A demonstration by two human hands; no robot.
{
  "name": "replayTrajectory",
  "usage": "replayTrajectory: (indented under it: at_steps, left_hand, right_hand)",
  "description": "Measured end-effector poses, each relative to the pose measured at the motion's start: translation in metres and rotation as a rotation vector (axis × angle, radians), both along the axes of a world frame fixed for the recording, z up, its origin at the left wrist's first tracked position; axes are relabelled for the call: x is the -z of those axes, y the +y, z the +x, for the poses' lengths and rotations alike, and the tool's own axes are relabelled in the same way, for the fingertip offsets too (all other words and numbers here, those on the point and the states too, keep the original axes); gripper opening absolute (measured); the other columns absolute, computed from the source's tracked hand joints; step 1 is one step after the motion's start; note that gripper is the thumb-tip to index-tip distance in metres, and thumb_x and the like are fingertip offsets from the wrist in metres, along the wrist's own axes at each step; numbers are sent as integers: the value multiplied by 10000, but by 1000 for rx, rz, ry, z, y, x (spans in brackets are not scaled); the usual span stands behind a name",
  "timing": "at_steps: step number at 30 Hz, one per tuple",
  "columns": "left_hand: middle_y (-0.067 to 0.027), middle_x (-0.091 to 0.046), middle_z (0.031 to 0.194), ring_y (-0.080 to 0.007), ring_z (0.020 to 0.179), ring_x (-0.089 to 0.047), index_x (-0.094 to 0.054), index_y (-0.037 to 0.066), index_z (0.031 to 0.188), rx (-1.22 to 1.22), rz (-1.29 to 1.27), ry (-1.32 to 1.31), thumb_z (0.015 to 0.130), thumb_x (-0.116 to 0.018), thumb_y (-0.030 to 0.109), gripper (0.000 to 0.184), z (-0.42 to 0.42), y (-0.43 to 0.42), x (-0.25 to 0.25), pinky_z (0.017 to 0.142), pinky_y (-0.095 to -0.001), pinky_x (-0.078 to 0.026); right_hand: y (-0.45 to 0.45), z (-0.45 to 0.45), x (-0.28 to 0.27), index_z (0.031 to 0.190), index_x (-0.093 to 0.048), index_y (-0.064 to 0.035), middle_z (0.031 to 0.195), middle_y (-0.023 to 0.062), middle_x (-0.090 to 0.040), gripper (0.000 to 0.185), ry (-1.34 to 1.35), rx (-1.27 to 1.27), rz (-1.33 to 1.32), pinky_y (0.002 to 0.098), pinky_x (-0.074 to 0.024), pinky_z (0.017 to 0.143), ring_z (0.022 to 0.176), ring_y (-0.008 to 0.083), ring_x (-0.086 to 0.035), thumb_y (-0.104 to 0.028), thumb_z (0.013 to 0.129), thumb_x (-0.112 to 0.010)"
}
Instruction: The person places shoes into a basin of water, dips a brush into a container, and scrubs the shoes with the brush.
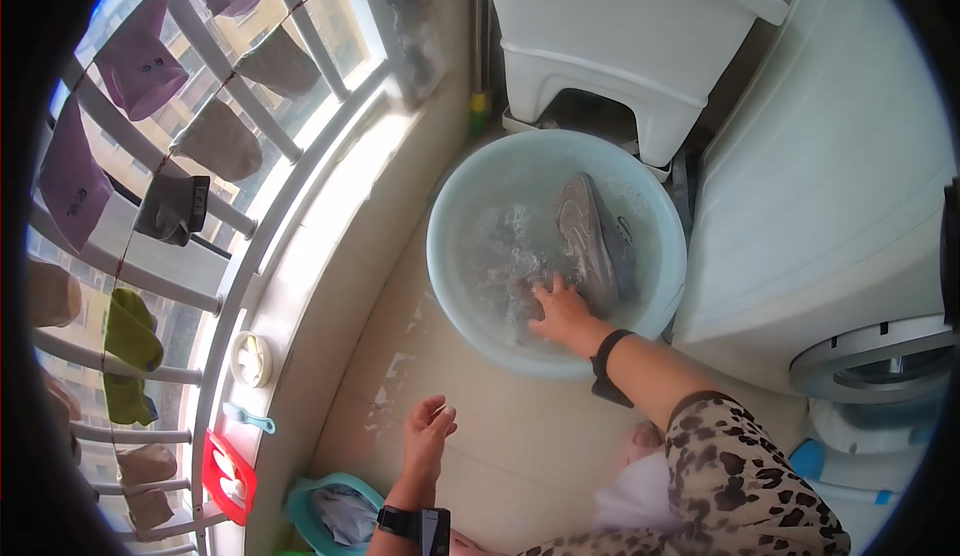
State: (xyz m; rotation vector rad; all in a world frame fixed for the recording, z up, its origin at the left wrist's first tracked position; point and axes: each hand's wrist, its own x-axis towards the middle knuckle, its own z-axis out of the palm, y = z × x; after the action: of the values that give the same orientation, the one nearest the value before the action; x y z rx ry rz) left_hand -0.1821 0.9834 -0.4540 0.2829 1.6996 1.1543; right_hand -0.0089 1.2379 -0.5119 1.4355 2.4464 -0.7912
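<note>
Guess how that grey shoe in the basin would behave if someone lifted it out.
The shoe sits in water in the basin, so it is probably soaked and heavy for its size. Its wet surface may be slippery. It holds a clear shoe outline, so it would likely keep its shape rather than flop.

Home laundry balcony: washing machine (815, 226), hanging socks (218, 143), white railings (270, 118).
</note>
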Motion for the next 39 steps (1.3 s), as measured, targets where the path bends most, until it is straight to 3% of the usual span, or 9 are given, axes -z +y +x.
replayTrajectory:
  at_steps: [5, 13, 16, 17, 20, 25, 27, 34, 39]
  left_hand:
    - [-40, -561, 1022, -137, 927, -565, -552, 9, 1119, -26, 5, -60, 857, -632, 135, 302, -4, 0, -2, 800, -333, -514]
    - [-30, -572, 1007, -137, 937, -567, -572, 34, 1104, 14, 32, -44, 860, -632, 167, 285, -2, -16, 4, 790, -338, -514]
    - [-49, -579, 1033, -147, 938, -571, -567, 20, 1120, 27, 33, -25, 852, -640, 184, 322, 0, -15, -3, 777, -330, -513]
    - [-70, -582, 1061, -158, 939, -575, -563, 7, 1134, 30, 32, -19, 843, -647, 193, 356, 3, -14, -6, 768, -321, -513]
    - [-94, -587, 1093, -174, 957, -576, -564, -5, 1147, 36, 82, -27, 832, -656, 207, 391, 7, -16, -9, 753, -319, -515]
    - [-94, -587, 1089, -181, 977, -569, -562, 0, 1148, 57, 143, -68, 838, -645, 201, 379, 9, -16, -16, 752, -338, -518]
    - [-89, -587, 1085, -181, 976, -569, -563, 1, 1143, 56, 131, -72, 841, -637, 197, 367, 7, -20, -18, 752, -341, -519]
    - [-17, -582, 921, -140, 873, -573, -584, 41, 1045, 88, 8, -87, 860, -614, 180, 233, 22, -32, 15, 742, -329, -518]
    - [-20, -588, 918, -140, 877, -584, -591, 43, 1022, 193, -132, -174, 856, -594, 161, 205, 42, -39, 55, 734, -318, -516]
  right_hand:
    - [9, -9, 30, 1324, -449, -144, 1477, 237, -188, 678, -24, 54, 21, 473, -414, 986, 1235, 473, -380, -342, 726, -699]
    - [-5, 14, -16, 1388, -374, -92, 1478, 249, -178, 745, 56, 48, 63, 488, -338, 1034, 1310, 429, -308, -420, 781, -656]
    - [1, 45, -68, 1310, -447, -10, 1421, 258, -299, 719, 215, -45, 56, 432, -339, 1040, 1264, 416, -380, -407, 755, -673]
    - [-6, 61, -88, 1326, -436, -43, 1407, 227, -344, 625, 140, -138, 345, 428, -345, 1035, 1266, 385, -387, -346, 815, -632]
    - [-14, 104, -135, 1265, -490, -24, 1354, 199, -425, 522, 401, -148, 307, 390, -380, 1004, 1210, 364, -448, -284, 830, -614]
    - [-74, 200, -157, 1203, -529, -23, 1232, 176, -528, 434, 198, -28, 147, 400, -446, 899, 1070, 333, -544, -225, 825, -599]
    - [-105, 253, -127, 1183, -548, -38, 1164, 168, -562, 394, 131, -234, 399, 410, -457, 869, 1017, 338, -563, -203, 827, -583]
    - [-220, 358, -76, 1087, -575, -53, 1071, 143, -599, 305, 135, 398, -285, 404, -450, 854, 991, 323, -562, -250, 859, -531]
    - [-278, 351, -54, 1068, -557, -50, 1074, 131, -578, 292, 80, 806, -416, 384, -435, 850, 988, 301, -542, -265, 882, -492]
